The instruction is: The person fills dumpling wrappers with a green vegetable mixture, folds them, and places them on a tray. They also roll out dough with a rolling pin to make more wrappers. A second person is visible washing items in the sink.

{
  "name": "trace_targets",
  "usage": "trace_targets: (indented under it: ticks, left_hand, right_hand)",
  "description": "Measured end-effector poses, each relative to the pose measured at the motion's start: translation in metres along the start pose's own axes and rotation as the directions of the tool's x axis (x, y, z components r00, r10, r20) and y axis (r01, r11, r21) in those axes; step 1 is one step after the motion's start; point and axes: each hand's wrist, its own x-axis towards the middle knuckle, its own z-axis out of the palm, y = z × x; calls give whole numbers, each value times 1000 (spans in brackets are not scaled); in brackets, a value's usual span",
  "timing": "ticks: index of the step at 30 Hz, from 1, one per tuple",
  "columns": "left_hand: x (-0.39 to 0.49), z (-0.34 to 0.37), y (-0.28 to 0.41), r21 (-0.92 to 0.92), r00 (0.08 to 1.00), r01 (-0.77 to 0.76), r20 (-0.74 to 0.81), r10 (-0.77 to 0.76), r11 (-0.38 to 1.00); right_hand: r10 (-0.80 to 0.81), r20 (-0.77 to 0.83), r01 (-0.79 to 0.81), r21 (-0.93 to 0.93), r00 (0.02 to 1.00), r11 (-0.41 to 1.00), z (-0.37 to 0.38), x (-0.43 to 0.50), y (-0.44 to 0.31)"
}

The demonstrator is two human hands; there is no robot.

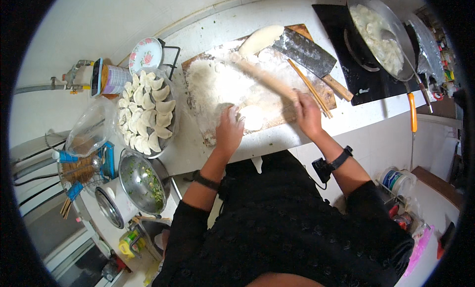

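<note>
My right hand (pixel 308 114) grips the near end of a wooden rolling pin (pixel 265 77), which is tilted across a floured wooden board (pixel 204 97). My left hand (pixel 230 129) is at the board's front edge, its fingertips at the left side of a flat round dough wrapper (pixel 251 118); whether they pinch it is unclear. A long piece of dough (pixel 261 40) lies at the back of the board, beside a cleaver (pixel 306 51) with a wooden handle. A pair of wooden chopsticks (pixel 311 89) lies at the right.
Left of the board stands a plate of folded dumplings (pixel 144 112), with a metal bowl (pixel 139 183) of chopped green filling nearer me. At the right, a wok (pixel 380 38) holding dumplings and a ladle sits on a black cooktop (pixel 371 90). A floral dish (pixel 146 55) stands behind the dumplings.
</note>
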Motion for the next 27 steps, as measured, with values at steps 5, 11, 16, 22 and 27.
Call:
trace_targets:
  ticks: [5, 11, 16, 22, 27]
  left_hand:
    - [53, -4, 18, 215, 894, 127, 398, -205, 968]
    - [74, 3, 21, -103, 899, 46, 438, 4, 994]
    - [128, 36, 51, -413, 912, 163, 409, 22, 896]
    - [178, 12, 15, 259, 990, 84, 92, -111, 962]
    - [181, 5, 8, 337, 982, -55, 186, -10, 940]
  right_hand:
    - [432, -26, -402, 314, 902, 860, -35, -14, 1]
    - [534, -16, -465, 472, 845, 749, -54, -49, -2]
    - [543, -13, -456, 528, 840, 717, -61, -60, -11]
    - [578, 2, -501, 503, 816, 705, -74, -71, -30]
    - [565, 35, -498, 520, 824, 694, -73, -76, -35]
